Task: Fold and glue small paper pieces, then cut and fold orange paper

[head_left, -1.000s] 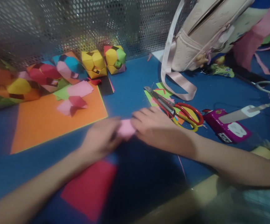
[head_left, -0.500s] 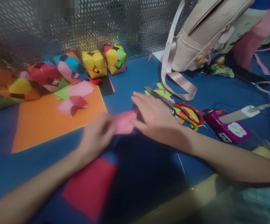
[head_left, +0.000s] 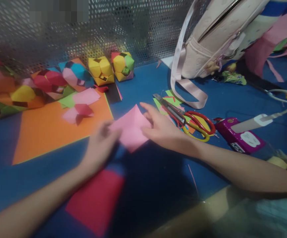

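Note:
Between my hands is a creased square of pink paper (head_left: 133,129), held just above the blue table and turned corner-up. My left hand (head_left: 102,140), a little blurred, pinches its left corner between thumb and fingers. On the right side, my right hand (head_left: 159,127) grips the opposite corner, thumb in front and forefinger stretched along the edge. A red paper sheet (head_left: 97,198) lies below my left forearm. Left of the hands, an orange sheet (head_left: 59,132) carries folded pink and green paper pieces (head_left: 80,110).
Scissors with red and yellow handles (head_left: 195,124) and a cutter (head_left: 170,107) lie on paper scraps to the right. Beyond are a purple device (head_left: 241,135) with a cable and a pale backpack (head_left: 208,43). Folded paper balls (head_left: 101,71) line the perforated metal panel (head_left: 145,26).
The pink paper, folded narrow before, is now opened out into a square. My right hand has turned from lying flat over it to gripping its right corner.

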`<state>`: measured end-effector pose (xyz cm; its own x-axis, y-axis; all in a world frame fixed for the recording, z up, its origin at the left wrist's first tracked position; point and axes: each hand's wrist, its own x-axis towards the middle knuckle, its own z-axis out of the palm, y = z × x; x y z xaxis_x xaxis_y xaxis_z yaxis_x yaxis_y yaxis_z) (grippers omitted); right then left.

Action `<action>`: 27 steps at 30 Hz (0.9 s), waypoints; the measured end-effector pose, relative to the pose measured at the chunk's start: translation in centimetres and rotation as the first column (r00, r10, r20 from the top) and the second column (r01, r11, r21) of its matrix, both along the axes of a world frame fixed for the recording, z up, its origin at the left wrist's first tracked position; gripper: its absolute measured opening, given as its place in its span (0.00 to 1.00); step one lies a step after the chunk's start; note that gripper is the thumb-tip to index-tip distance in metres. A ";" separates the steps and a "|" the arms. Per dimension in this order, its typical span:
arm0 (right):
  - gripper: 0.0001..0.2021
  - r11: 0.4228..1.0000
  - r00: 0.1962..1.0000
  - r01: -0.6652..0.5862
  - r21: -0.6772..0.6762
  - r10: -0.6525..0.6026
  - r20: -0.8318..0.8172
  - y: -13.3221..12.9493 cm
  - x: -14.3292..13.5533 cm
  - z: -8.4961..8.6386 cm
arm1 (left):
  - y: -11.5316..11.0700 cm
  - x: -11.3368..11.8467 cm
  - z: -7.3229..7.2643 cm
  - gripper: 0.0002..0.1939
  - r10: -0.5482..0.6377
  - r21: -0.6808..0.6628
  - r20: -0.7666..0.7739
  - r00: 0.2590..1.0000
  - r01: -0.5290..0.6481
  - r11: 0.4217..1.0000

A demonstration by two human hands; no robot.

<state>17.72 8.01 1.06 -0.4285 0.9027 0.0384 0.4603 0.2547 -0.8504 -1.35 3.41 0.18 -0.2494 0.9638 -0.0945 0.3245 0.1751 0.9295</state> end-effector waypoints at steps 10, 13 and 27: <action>0.32 0.981 0.965 -0.132 0.141 0.095 0.245 0.6 0.4 -0.6 | 1.2 -1.4 -0.4 0.05 -0.180 0.031 -0.308 0.934 0.199 0.979; 0.30 0.965 0.931 -0.174 0.196 0.096 0.352 0.7 0.3 -0.9 | 1.4 -1.5 -0.6 0.03 -0.248 0.055 -0.434 0.866 0.300 0.952; 0.21 0.776 0.879 -0.389 0.496 0.153 0.451 0.3 -0.3 -2.3 | 0.9 -1.3 -1.4 0.12 -0.307 0.211 -0.678 0.668 0.578 0.788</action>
